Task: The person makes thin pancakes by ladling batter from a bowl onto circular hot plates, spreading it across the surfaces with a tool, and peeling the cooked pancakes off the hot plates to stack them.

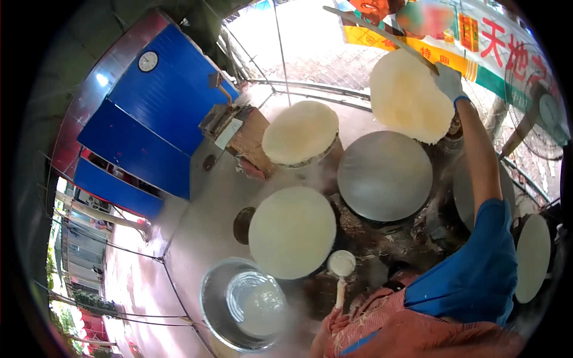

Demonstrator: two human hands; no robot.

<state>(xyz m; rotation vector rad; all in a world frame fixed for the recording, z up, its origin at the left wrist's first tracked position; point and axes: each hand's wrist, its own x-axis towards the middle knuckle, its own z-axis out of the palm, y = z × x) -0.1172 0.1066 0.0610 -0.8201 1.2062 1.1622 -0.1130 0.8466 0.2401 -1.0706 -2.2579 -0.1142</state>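
In a pale glove, my right hand is closed around the end of a long thin stick at the upper right. A large thin round pancake lies against the stick and the hand, its lower edge ragged. Whether the fingers also pinch the pancake, I cannot tell. Low in the middle, my left hand is closed on the handle of a ladle that has pale batter in its bowl; the fingers are partly hidden. Beside the ladle, a round griddle is covered with a pale batter layer.
A bare grey griddle sits below the pancake. Another pancake lies on a round stand behind. A metal basin holds pale batter. At the right are another coated griddle and a fan. A cardboard box stands left.
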